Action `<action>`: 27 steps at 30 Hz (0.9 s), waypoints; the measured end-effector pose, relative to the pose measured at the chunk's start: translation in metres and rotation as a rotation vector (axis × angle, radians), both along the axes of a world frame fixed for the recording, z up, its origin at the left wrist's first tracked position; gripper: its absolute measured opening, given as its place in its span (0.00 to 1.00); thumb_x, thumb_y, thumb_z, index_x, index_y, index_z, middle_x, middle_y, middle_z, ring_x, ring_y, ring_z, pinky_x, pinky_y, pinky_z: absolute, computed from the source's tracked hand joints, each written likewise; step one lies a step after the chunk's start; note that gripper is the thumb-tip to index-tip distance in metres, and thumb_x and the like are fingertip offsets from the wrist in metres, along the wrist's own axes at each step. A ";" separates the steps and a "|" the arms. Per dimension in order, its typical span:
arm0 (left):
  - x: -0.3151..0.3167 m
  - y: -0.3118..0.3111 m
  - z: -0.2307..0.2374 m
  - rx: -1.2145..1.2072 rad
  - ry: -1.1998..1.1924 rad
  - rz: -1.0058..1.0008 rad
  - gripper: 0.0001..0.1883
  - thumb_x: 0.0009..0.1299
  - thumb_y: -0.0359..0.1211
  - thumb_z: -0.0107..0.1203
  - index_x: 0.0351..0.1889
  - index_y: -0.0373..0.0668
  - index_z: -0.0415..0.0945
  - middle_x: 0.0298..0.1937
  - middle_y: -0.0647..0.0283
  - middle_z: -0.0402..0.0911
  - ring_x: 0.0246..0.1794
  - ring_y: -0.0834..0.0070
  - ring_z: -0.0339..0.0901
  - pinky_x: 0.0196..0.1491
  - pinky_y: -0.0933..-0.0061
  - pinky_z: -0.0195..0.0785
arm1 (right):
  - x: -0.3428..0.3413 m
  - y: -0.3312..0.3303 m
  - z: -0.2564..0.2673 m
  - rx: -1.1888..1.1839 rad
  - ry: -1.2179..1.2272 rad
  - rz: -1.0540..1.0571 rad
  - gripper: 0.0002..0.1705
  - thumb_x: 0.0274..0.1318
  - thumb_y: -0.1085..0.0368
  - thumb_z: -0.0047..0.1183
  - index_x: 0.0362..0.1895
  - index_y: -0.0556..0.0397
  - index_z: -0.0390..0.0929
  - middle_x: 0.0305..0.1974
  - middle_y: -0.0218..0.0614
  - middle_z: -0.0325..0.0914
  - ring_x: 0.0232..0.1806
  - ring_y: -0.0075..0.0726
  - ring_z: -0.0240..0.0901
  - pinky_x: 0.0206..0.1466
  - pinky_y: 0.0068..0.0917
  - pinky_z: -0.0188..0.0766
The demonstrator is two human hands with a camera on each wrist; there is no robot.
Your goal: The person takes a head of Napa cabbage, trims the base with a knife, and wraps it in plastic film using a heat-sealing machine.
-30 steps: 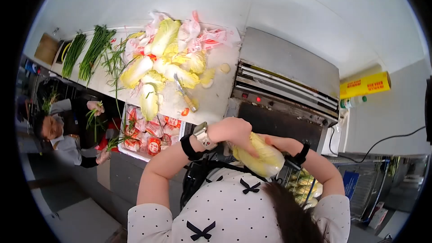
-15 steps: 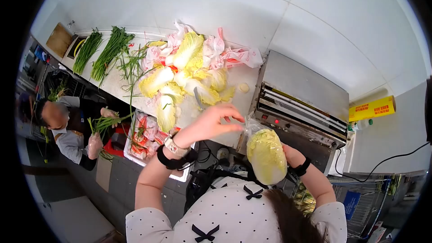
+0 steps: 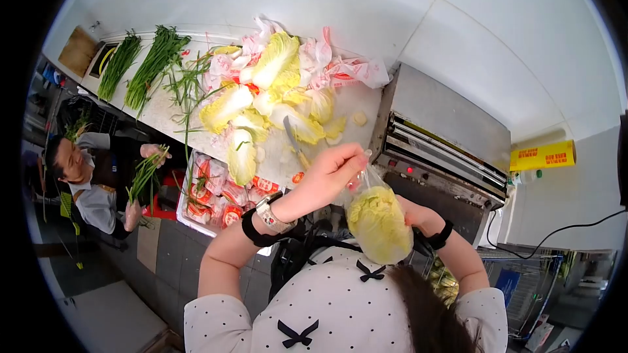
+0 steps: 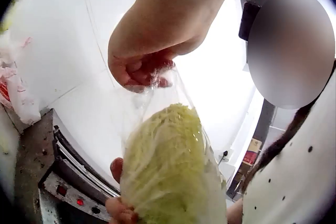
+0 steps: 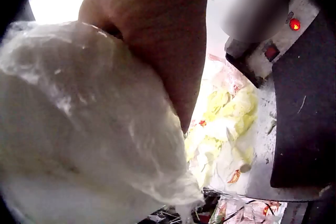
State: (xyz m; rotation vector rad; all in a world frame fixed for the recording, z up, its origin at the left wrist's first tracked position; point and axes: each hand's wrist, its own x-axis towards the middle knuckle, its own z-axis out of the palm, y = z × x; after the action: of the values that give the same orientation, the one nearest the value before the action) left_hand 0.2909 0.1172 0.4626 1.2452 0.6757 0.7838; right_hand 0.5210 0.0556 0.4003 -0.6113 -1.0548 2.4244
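Note:
In the head view a napa cabbage [image 3: 379,225] in clear plastic wrap is held up before the person's chest. The left hand [image 3: 335,173] pinches the gathered end of the clear plastic wrap [image 4: 168,85] above the leafy top. From the other side the right hand [image 3: 422,216] grips the cabbage, its fingertips showing at the lower left in the left wrist view. Close up in the right wrist view, the wrapped cabbage [image 5: 89,124] fills the left half, beside the right hand [image 5: 152,29].
Loose cabbage leaves [image 3: 229,108], a knife [image 3: 297,144] and green stalks [image 3: 157,59] lie on the counter [image 3: 356,95]. A wrapping machine [image 3: 451,131] stands at the right. Below the counter is a box [image 3: 183,206] of red-labelled packages. Another person [image 3: 91,176] holds greens at the left.
The left hand has left the cabbage's side and now pinches the plastic above it. The cabbage has turned, leafy end towards the counter, with the right hand still on it.

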 end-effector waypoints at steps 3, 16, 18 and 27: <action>-0.001 -0.008 0.012 0.163 0.106 0.227 0.06 0.67 0.29 0.48 0.29 0.36 0.71 0.18 0.69 0.68 0.19 0.85 0.64 0.24 0.82 0.58 | -0.003 -0.003 0.003 0.064 -0.037 0.044 0.61 0.27 0.41 0.69 0.63 0.59 0.53 0.58 0.37 0.63 0.59 0.29 0.59 0.61 0.29 0.55; 0.048 -0.008 -0.050 0.423 0.279 0.237 0.07 0.66 0.33 0.50 0.32 0.39 0.73 0.21 0.55 0.73 0.20 0.68 0.70 0.25 0.71 0.62 | -0.007 -0.030 0.023 0.323 -0.120 0.061 0.61 0.22 0.45 0.73 0.62 0.58 0.56 0.57 0.39 0.65 0.59 0.32 0.60 0.61 0.31 0.54; 0.060 -0.021 -0.059 0.333 0.292 0.112 0.08 0.65 0.33 0.51 0.31 0.38 0.73 0.21 0.57 0.72 0.20 0.75 0.68 0.25 0.74 0.61 | -0.008 -0.029 0.018 0.404 -0.115 0.055 0.61 0.22 0.44 0.72 0.62 0.58 0.56 0.57 0.40 0.65 0.59 0.32 0.60 0.61 0.32 0.54; 0.069 -0.039 -0.055 0.173 0.354 -0.235 0.16 0.65 0.42 0.51 0.28 0.37 0.73 0.21 0.56 0.74 0.21 0.67 0.72 0.27 0.71 0.64 | -0.007 -0.052 0.023 0.345 -0.142 -0.198 0.60 0.22 0.40 0.71 0.59 0.56 0.56 0.53 0.39 0.66 0.56 0.37 0.63 0.61 0.33 0.54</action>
State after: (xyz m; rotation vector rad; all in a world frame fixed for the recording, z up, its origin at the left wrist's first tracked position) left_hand 0.3595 0.0785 0.4076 1.6109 0.7396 0.4366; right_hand 0.5139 0.0041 0.4233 -0.7357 -1.3628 1.9923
